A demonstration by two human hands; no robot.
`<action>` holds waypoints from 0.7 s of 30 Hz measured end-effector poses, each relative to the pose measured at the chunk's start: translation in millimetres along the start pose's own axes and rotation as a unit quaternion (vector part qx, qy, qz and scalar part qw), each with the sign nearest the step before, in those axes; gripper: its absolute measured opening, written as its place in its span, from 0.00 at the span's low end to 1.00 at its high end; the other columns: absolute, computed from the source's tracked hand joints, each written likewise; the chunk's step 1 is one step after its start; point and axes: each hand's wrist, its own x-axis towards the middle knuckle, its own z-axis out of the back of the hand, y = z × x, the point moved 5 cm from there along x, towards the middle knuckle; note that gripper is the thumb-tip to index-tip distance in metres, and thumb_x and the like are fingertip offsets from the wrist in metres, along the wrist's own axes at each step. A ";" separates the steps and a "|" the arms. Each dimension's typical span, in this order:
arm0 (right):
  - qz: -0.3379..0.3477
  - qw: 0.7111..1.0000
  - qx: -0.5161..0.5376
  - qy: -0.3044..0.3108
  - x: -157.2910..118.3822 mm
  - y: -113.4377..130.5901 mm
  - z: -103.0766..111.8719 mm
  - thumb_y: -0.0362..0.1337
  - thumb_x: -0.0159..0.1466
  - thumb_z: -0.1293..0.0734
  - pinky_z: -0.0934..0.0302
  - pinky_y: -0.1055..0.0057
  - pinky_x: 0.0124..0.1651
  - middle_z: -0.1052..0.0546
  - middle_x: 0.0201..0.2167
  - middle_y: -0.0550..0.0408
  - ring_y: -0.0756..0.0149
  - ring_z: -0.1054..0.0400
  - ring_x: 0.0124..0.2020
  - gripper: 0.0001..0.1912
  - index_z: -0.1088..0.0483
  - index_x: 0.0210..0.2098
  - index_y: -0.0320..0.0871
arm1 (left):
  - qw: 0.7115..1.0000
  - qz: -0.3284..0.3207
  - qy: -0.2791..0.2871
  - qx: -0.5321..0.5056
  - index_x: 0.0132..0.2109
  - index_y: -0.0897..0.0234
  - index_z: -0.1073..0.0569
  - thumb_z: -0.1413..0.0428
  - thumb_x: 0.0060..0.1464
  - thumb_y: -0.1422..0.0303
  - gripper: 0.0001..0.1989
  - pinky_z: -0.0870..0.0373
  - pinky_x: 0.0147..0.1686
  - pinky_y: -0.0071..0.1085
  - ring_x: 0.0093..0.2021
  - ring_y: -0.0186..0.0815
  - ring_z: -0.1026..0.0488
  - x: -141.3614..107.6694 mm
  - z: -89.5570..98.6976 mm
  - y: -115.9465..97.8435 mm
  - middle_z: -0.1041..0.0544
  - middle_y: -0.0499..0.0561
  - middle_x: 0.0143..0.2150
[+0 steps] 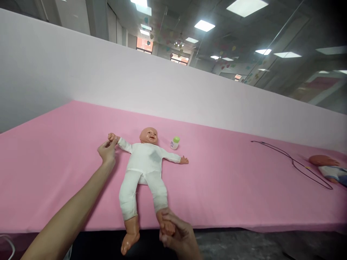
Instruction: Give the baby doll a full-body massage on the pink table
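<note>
A childcare training room, apparently
Before the white partition (135, 79), baby dolls (146, 159) lie on a pink-covered desk (217, 173); above the partition show ceiling light panels (205, 25) and heart-shaped decorations (149, 42).

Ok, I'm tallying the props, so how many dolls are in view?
2. One white-clad doll lies face up on the pink cover; another doll lies at the far right edge, partly cut off by the frame.

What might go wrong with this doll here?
One foot of the doll reaches past the pink surface, so a pull from the right hand, holding the other foot, might drag the doll off. The green-lidded jar sits near the doll's free arm; moving that arm might knock it.
</note>
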 end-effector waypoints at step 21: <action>0.022 0.999 -0.042 -0.016 23.5 14.1 -17.3 0.43 0.51 0.16 0.29 0.61 0.51 0.20 0.47 0.46 0.52 0.27 0.51 0.19 0.15 0.42 0.47 | 0.998 -0.004 0.061 0.024 0.36 0.65 0.16 0.27 0.43 0.59 0.16 0.31 0.32 0.32 0.32 0.36 0.27 -6.3 -4.9 -6.7 0.21 0.51 0.31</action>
